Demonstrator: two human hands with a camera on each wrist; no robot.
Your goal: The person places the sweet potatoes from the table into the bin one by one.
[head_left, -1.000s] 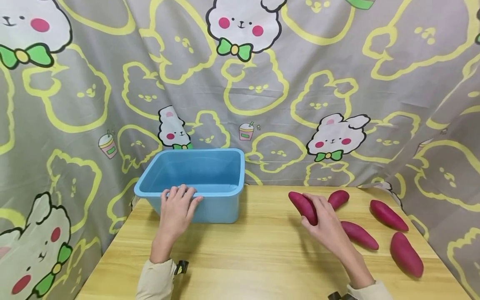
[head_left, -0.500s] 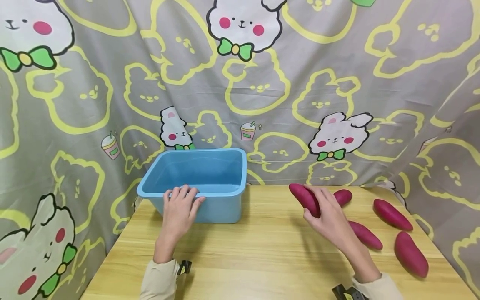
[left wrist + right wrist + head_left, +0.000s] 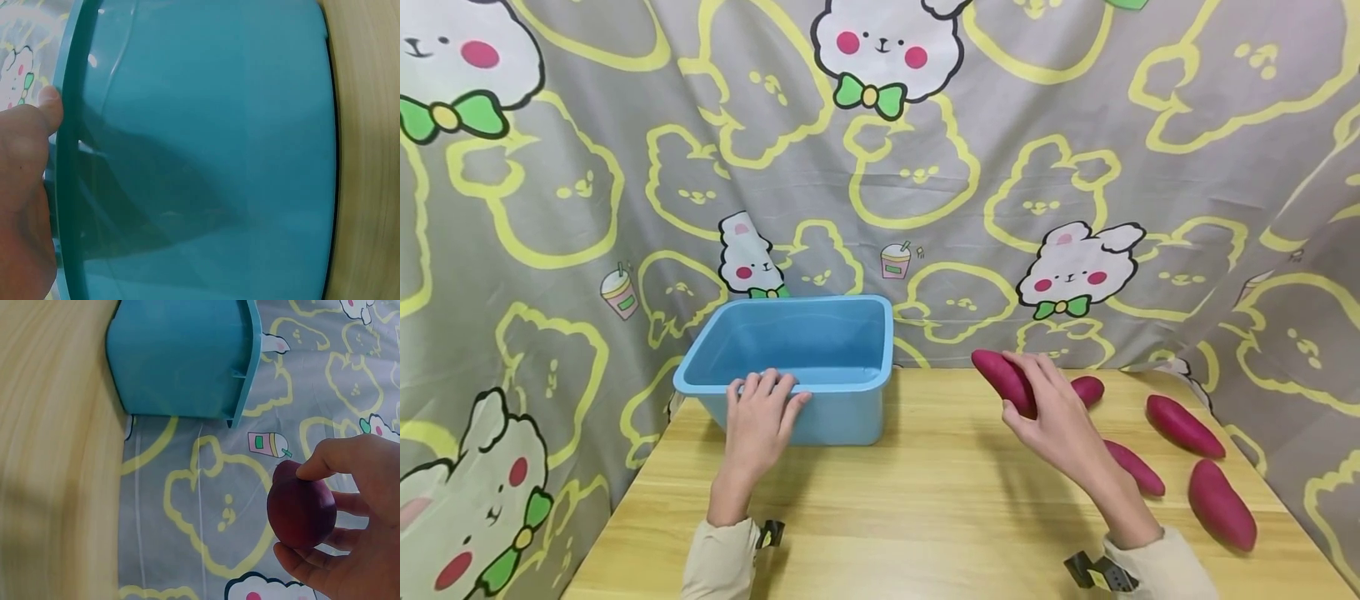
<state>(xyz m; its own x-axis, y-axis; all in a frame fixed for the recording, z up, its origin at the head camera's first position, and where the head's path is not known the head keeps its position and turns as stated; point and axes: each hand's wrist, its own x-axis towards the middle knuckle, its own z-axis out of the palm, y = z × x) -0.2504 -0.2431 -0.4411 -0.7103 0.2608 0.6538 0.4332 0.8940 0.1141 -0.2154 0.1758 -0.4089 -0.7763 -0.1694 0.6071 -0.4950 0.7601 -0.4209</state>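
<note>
From my seat I see the left hand [image 3: 758,421] nearest, its fingers [image 3: 767,385] curled over the near rim of the blue tub [image 3: 850,333], thumb against the outer wall, gripping that edge; the wrist view shows the palm pressed to the rim. Across the tabletop [image 3: 910,500], the right hand [image 3: 1052,417] is raised off the wood, its fingers [image 3: 325,465] wrapped around a purple sweet potato [image 3: 1003,382], which sticks out to the left of them toward the tub. Just behind those fingers a second sweet potato [image 3: 1088,388] lies on the wood, a third [image 3: 1138,469] lies under the wrist, and two more [image 3: 1183,426] [image 3: 1221,504] rest farther right. Beyond everything hangs a grey curtain [image 3: 1075,150] with rabbits printed on it.
</note>
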